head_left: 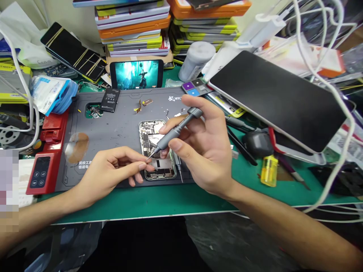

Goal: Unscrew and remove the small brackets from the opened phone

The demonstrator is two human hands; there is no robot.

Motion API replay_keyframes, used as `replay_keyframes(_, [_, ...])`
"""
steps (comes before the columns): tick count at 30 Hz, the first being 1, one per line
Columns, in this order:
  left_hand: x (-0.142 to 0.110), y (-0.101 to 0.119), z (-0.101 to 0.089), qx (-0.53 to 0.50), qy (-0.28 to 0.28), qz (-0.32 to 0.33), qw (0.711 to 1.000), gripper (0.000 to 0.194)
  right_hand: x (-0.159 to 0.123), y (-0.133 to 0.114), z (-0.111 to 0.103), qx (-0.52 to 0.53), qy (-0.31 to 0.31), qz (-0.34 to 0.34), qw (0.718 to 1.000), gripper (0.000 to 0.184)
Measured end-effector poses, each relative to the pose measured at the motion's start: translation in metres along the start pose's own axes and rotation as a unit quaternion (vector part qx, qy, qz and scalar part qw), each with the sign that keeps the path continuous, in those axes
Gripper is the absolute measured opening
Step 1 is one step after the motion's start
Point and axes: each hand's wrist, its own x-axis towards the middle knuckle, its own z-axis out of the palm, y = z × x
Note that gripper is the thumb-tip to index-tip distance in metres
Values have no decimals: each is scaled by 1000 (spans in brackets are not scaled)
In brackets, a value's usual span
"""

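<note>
A grey precision screwdriver (172,134) slants down to the left, held in the fingers of my right hand (208,151). Its thin tip reaches the fingertips of my left hand (119,166), where thumb and forefinger are pinched together; whatever lies between them is too small to make out. Below and behind both hands lies an opened phone (163,170) with its inner parts bare, partly covered by my fingers. A second screwdriver (178,168) rests along the phone's right side. The dark grey work mat (113,132) is under the phone.
A black phone battery (110,100) and small copper-coloured flex pieces (147,102) lie on the mat. Behind it a phone (136,74) plays a video before stacked boxes (133,22). A red device (42,172) stands left; a large dark tablet-like panel (278,98) and white cables (337,162) are right.
</note>
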Motion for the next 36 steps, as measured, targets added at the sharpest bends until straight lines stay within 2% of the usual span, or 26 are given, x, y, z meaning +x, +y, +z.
replay_keyframes(8, [1,1,1,11,2,-4,1000,29,1,4,-1,0,-8,13,1000,52])
replay_keyframes(16, [0,0,-1,-9,-6,3,1000,17,2,4,-2,17,-13,48,999,54])
replay_keyframes(24, [0,-2,-2,-5,-7,3,1000,19,3,7,-3,17,-19,56,998,55])
replay_keyframes(36, [1,-3,-1,-24,-14,5,1000,18,3,15,-6,9,-34,11,999,54])
